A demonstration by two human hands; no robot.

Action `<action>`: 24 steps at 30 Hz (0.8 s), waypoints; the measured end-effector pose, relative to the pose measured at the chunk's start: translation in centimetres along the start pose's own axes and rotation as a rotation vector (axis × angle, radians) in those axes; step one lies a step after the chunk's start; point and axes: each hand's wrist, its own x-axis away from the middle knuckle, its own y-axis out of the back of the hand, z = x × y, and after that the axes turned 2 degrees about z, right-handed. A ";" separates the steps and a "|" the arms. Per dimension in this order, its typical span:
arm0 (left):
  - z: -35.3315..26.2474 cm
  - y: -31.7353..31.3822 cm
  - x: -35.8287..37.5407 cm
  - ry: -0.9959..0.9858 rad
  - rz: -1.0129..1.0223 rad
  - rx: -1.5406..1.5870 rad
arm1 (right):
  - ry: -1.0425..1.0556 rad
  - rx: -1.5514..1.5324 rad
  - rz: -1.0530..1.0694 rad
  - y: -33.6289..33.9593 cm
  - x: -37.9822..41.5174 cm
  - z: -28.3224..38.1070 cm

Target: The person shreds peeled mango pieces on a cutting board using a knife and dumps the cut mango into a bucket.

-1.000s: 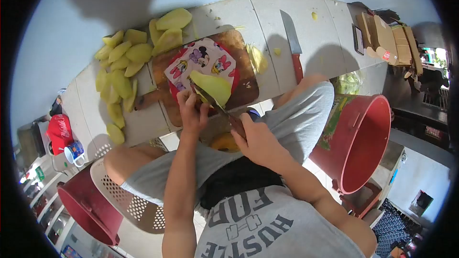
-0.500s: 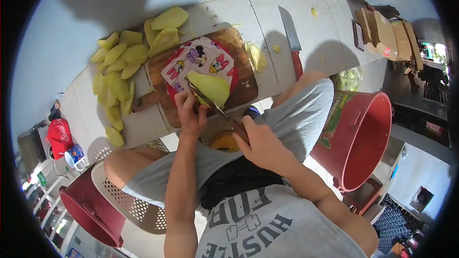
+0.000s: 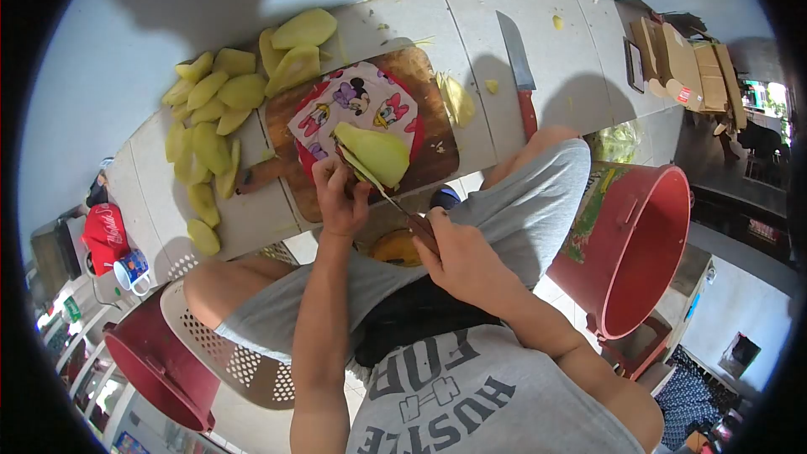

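Observation:
A peeled pale green fruit that looks like a green mango (image 3: 380, 154) lies on a folded cartoon-print cloth (image 3: 346, 94) over a wooden cutting board (image 3: 439, 130). My right hand (image 3: 462, 252) is closed round the brown handle of a knife (image 3: 393, 202). Its blade runs along the near side of the fruit, seen almost edge-on, with a thin pale strip beside it. My left hand (image 3: 340, 200) is closed at the fruit's near left end, by the blade's tip; its fingertips are partly hidden. Peeled pieces of the same fruit (image 3: 212, 147) are heaped left of the board.
A larger knife with a red handle (image 3: 515, 55) lies on the tiled surface (image 3: 471, 25) to the right. Pale scraps (image 3: 458, 101) lie beside the board. A red bucket (image 3: 618, 244) stands at right, a perforated basket (image 3: 252, 370) at lower left, cardboard (image 3: 679, 59) at far right.
The knife blade has turned slightly and now shows more edge-on against the fruit. My hands keep nearly the same places. The whole view has shifted a little.

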 end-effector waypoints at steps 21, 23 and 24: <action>0.2 0.0 0.4 0.034 0.028 -0.016 | 0.007 0.060 -0.022 -3.7 -2.6 -3.0; 0.3 0.1 0.3 -0.005 0.047 -0.067 | -0.021 0.032 -0.013 -4.2 -2.9 -3.5; 0.4 0.0 0.3 0.015 0.040 -0.057 | -0.032 0.034 -0.007 -4.2 -3.1 -3.5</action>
